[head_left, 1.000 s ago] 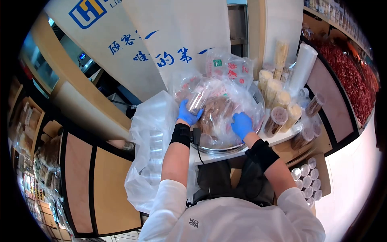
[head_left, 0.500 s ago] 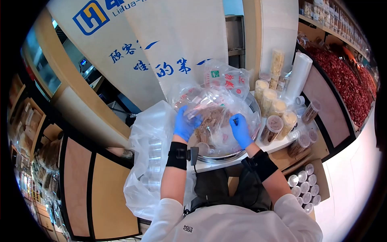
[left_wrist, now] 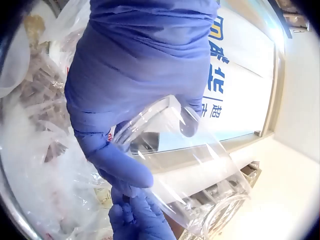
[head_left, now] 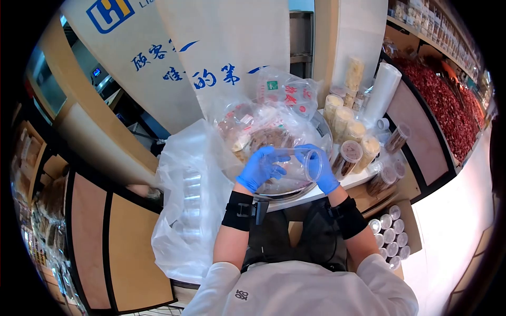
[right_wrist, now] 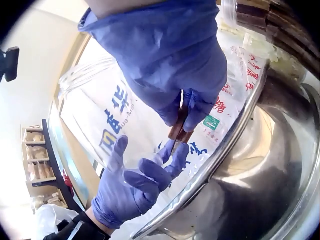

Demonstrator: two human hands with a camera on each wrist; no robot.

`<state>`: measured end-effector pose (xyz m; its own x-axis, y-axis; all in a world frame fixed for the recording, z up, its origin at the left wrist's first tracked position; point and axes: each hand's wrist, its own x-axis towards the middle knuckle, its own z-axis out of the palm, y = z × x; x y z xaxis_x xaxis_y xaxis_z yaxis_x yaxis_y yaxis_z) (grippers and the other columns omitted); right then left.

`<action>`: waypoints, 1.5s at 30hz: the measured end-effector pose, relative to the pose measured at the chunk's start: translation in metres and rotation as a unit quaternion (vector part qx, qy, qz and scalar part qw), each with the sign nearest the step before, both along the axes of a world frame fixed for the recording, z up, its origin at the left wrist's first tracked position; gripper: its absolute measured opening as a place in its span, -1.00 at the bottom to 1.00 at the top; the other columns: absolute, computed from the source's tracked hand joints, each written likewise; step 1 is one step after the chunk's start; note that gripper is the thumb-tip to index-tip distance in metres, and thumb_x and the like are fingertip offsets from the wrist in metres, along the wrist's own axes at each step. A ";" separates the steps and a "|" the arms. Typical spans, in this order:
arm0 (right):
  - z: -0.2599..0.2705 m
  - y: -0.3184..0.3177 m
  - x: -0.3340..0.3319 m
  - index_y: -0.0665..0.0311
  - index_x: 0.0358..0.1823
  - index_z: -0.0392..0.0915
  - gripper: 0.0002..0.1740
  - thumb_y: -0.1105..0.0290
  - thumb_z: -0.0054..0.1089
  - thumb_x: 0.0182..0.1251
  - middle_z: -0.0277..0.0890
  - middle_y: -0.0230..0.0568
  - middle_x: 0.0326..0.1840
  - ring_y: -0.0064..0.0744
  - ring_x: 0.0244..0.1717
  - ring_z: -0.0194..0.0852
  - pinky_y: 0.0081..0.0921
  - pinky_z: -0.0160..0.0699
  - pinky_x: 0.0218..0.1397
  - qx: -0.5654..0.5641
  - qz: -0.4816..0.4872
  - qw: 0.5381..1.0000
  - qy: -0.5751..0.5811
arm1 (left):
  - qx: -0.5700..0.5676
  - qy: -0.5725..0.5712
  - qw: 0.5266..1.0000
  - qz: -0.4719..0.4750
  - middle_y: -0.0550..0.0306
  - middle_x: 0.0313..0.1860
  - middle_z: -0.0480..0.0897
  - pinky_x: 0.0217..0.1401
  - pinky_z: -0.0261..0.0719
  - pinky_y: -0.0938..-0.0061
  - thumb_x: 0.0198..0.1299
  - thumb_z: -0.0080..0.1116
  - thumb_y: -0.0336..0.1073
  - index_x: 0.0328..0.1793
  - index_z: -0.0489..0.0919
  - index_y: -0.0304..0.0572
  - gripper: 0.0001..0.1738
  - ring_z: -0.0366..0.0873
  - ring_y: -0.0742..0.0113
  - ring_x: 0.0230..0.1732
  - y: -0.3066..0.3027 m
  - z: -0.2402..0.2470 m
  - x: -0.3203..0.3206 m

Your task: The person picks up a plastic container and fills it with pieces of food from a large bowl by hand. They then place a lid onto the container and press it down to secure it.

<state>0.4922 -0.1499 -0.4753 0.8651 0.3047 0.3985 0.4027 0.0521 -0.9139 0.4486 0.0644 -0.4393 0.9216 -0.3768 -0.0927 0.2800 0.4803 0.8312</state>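
Note:
In front of the body, my blue-gloved left hand grips a clear plastic jar that lies on its side in the air. Its thumb and fingers wrap one end of the jar. Close beside it, my gloved right hand pinches short brown sticks between thumb and fingers; in the right wrist view the left fingertips are right at their lower ends. Beneath both hands stands a steel basin, holding clear plastic bags and a heap of brown strips.
Jars of pale pieces and a jar of brown sticks line the table right of the basin. A white roll stands behind them. Wrapped clear jars lie at left; lidded ones fill a box low at right.
The right hand has risen out of the bags with brown sticks in its fingers. My left hand has brought the jar right and nearer the body, turning it sideways, and both hands now meet.

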 end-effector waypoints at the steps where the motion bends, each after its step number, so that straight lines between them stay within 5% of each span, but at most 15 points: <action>1: 0.000 0.001 0.000 0.37 -0.06 0.55 -0.73 0.44 0.25 0.24 0.60 -0.34 -0.24 -0.60 -0.23 0.49 -0.58 0.52 -0.10 -0.028 -0.019 0.999 -0.018 | -0.005 0.013 1.000 -0.011 -0.18 0.07 0.60 -0.27 0.61 0.32 0.26 -0.09 0.08 0.24 0.46 -0.40 -0.33 0.65 0.10 -0.26 0.000 0.004 -0.004; 11: -0.012 0.007 -0.003 0.35 0.05 0.53 -0.65 0.39 0.27 0.27 0.58 -0.36 -0.18 -0.60 -0.19 0.50 -0.63 0.50 -0.04 0.115 0.077 0.986 0.089 | -0.095 0.042 0.994 -0.037 -0.18 -0.01 0.64 -0.34 0.61 0.33 0.25 -0.08 0.09 0.25 0.44 -0.44 -0.30 0.67 0.10 -0.25 0.000 -0.009 -0.006; 14: -0.009 0.001 -0.001 0.34 0.04 0.53 -0.68 0.39 0.25 0.30 0.57 -0.36 -0.19 -0.61 -0.21 0.48 -0.64 0.49 -0.06 0.042 0.073 0.989 0.121 | -0.109 0.059 0.992 -0.034 -0.15 0.02 0.62 -0.27 0.61 0.36 0.25 -0.07 0.11 0.26 0.44 -0.37 -0.31 0.66 0.10 -0.25 -0.003 -0.008 -0.007; 17: 0.026 -0.016 -0.011 0.32 0.03 0.54 -0.73 0.44 0.22 0.32 0.57 -0.37 -0.20 -0.65 -0.25 0.47 -0.68 0.48 -0.11 -0.080 -0.058 0.993 -0.062 | -0.066 0.001 0.997 0.043 -0.10 0.06 0.59 -0.26 0.58 0.43 0.26 -0.05 0.12 0.24 0.48 -0.16 -0.40 0.64 0.14 -0.27 0.001 -0.002 -0.013; 19: 0.036 -0.022 -0.010 0.30 0.01 0.54 -0.75 0.48 0.20 0.32 0.56 -0.39 -0.22 -0.69 -0.25 0.46 -0.74 0.45 -0.14 0.134 -0.081 0.987 0.043 | -0.044 0.023 0.994 0.098 -0.06 0.03 0.59 -0.26 0.55 0.46 0.26 -0.03 0.12 0.22 0.50 -0.09 -0.43 0.63 0.18 -0.27 0.012 -0.016 -0.005; 20: 0.044 -0.024 -0.015 0.30 0.01 0.54 -0.75 0.48 0.20 0.32 0.56 -0.39 -0.22 -0.69 -0.25 0.46 -0.74 0.45 -0.14 0.132 -0.080 0.987 0.044 | -0.019 0.044 0.987 0.151 -0.02 0.00 0.59 -0.26 0.51 0.49 0.25 -0.01 0.12 0.20 0.52 -0.03 -0.46 0.61 0.23 -0.28 0.015 -0.020 -0.004; 26: 0.062 -0.020 -0.035 0.27 0.11 0.56 -0.65 0.44 0.24 0.29 0.59 -0.45 -0.20 -0.84 -0.40 0.29 -0.79 0.33 -0.35 -0.164 0.009 0.984 0.068 | -0.004 0.006 0.990 0.144 0.05 -0.06 0.61 -0.28 0.51 0.49 0.28 -0.04 0.04 0.22 0.52 -0.11 -0.48 0.61 0.29 -0.22 0.006 -0.032 -0.008; 27: 0.060 -0.017 -0.034 0.29 0.15 0.56 -0.63 0.41 0.22 0.31 0.57 -0.49 -0.24 -0.84 -0.40 0.30 -0.79 0.35 -0.32 -0.145 0.041 0.988 -0.016 | -0.005 0.007 0.989 0.145 0.05 -0.06 0.61 -0.28 0.51 0.49 0.28 -0.04 0.04 0.22 0.52 -0.11 -0.48 0.61 0.29 -0.22 0.006 -0.033 -0.007; 31: 0.051 -0.024 -0.032 0.23 0.11 0.59 -0.66 0.30 0.20 0.35 0.57 -0.39 -0.38 -0.79 -0.40 0.40 -0.78 0.37 -0.36 -0.195 0.107 0.974 0.037 | 0.011 -0.003 0.988 0.155 0.12 -0.08 0.59 -0.26 0.46 0.51 0.25 0.02 0.00 0.17 0.53 -0.05 -0.54 0.57 0.34 -0.22 0.017 -0.024 -0.009; 33: 0.059 -0.024 -0.035 0.28 0.05 0.59 -0.69 0.28 0.15 0.38 0.60 -0.35 -0.31 -0.76 -0.40 0.43 -0.76 0.38 -0.36 -0.090 0.020 0.987 0.132 | 0.002 -0.002 0.988 0.157 0.06 -0.02 0.59 -0.20 0.50 0.47 0.27 -0.01 -0.02 0.19 0.53 -0.11 -0.53 0.59 0.32 -0.18 0.018 -0.023 -0.009; 36: 0.053 -0.021 -0.026 0.33 -0.06 0.59 -0.75 0.32 0.13 0.38 0.62 -0.32 -0.27 -0.73 -0.40 0.47 -0.75 0.40 -0.36 0.089 -0.079 0.988 0.102 | 0.024 -0.054 0.966 0.250 0.07 0.02 0.58 -0.16 0.50 0.46 0.29 -0.03 -0.07 0.20 0.53 -0.10 -0.56 0.56 0.29 -0.09 0.017 -0.022 -0.010; 38: 0.031 -0.019 -0.012 0.34 -0.15 0.58 -0.79 0.33 0.13 0.38 0.62 -0.30 -0.27 -0.68 -0.41 0.48 -0.74 0.41 -0.35 0.119 -0.109 0.980 0.117 | -0.074 -0.107 0.967 0.217 0.10 0.05 0.57 -0.08 0.52 0.43 0.30 -0.03 -0.10 0.20 0.52 -0.10 -0.58 0.54 0.26 -0.01 0.021 -0.012 -0.016; 42: -0.029 -0.016 0.024 0.38 -0.07 0.58 -0.72 0.31 0.12 0.35 0.64 -0.12 -0.19 -0.34 -0.32 0.62 -0.50 0.57 -0.17 -0.073 -0.094 0.992 0.044 | -0.111 -0.069 0.968 0.214 0.09 0.04 0.57 -0.01 0.55 0.40 0.31 -0.03 -0.10 0.21 0.50 -0.09 -0.58 0.54 0.25 0.00 0.025 -0.003 -0.012; 44: -0.033 -0.007 0.030 0.35 -0.02 0.58 -0.69 0.32 0.07 0.32 0.63 0.00 -0.11 -0.07 -0.17 0.64 -0.31 0.57 -0.03 -0.399 -0.123 0.906 -0.070 | -0.043 -0.026 0.969 0.242 0.07 0.05 0.55 0.03 0.56 0.35 0.31 -0.03 -0.08 0.23 0.48 -0.06 -0.57 0.54 0.24 0.02 0.031 -0.017 0.004; 45: -0.032 -0.002 0.033 0.35 -0.02 0.58 -0.69 0.32 0.07 0.32 0.63 0.00 -0.11 -0.07 -0.17 0.64 -0.31 0.57 -0.03 -0.396 -0.124 0.907 -0.072 | -0.041 -0.029 0.969 0.242 0.07 0.05 0.55 0.03 0.56 0.35 0.31 -0.03 -0.08 0.23 0.48 -0.06 -0.57 0.54 0.24 0.02 0.030 -0.019 0.006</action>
<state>0.5252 -0.1518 -0.5068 0.9025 0.3477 0.2542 0.4304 -0.7065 -0.5617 0.4547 0.0946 -0.4579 0.9950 0.0975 -0.0238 -0.0406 0.6082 0.7927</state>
